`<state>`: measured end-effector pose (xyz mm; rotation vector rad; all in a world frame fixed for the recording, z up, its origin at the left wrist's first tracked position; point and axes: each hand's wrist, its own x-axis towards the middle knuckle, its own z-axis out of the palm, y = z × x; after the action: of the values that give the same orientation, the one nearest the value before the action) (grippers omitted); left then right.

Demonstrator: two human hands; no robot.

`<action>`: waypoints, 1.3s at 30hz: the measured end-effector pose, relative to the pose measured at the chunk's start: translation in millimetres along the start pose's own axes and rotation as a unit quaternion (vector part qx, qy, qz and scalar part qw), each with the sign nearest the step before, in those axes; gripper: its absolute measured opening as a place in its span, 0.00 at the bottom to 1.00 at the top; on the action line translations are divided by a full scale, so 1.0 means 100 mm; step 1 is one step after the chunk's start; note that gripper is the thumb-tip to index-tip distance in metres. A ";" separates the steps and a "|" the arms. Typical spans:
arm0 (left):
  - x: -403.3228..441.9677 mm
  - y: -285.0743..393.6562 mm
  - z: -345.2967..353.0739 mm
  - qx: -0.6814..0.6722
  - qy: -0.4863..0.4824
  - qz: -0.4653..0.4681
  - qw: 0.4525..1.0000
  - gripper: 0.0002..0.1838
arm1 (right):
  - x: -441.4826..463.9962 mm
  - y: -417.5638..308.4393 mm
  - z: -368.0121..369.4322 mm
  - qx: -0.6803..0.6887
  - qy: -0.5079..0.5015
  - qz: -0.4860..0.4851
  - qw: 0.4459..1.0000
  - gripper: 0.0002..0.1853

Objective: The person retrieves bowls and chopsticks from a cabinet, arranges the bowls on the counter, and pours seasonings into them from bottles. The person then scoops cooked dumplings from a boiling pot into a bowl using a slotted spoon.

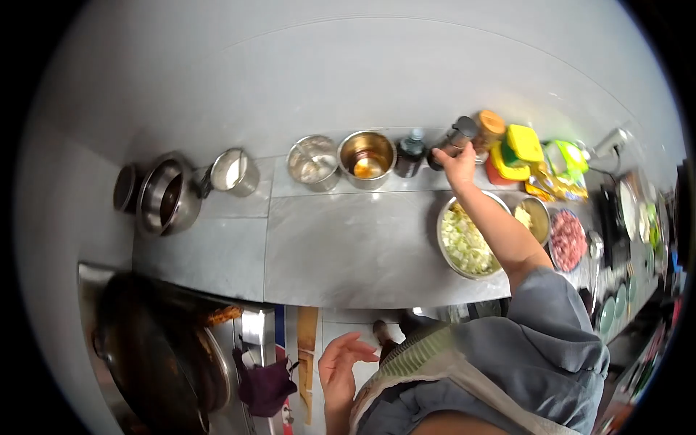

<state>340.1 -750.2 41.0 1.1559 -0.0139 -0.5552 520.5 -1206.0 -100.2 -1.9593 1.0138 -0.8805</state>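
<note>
My right hand (458, 166) reaches to the back of the counter, with its fingers around a dark seasoning jar (451, 144) that has a black lid. The jar tilts to the right; whether it touches the counter I cannot tell. Beside it on the left stands a dark glass bottle (411, 154), and on the right a jar with an orange-brown lid (491, 125). Beneath my right forearm is a metal bowl of chopped pale-green vegetables (467, 243). My left hand (346, 366) hangs in front of the counter edge, its fingers loosely bent and apart, holding nothing.
Metal pots with liquid (367, 156) and white powder (235, 172) line the wall, near a large steel bowl (168, 194). Yellow-lidded containers (523, 143) and a bowl of raw meat (568, 240) are at right. A black wok (145, 355) sits lower left.
</note>
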 end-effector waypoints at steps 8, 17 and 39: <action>0.11 0.13 -0.16 0.216 -0.092 0.105 0.966 0.20 | -1.29 -1.08 -1.33 0.122 -0.071 -0.150 0.978 0.31; 0.43 0.38 0.53 0.305 -0.461 0.234 0.800 0.41 | -3.36 -1.07 -2.43 0.129 -0.373 -0.104 0.913 0.37; -2.86 -1.85 2.77 0.272 -0.773 0.126 0.560 0.33 | -5.80 0.69 -6.32 0.150 -0.084 0.008 0.985 0.38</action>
<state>-63.3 -920.6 73.3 0.8343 -1.9914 -1.2013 -284.1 -923.0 13.9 -1.7347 0.7505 -0.7928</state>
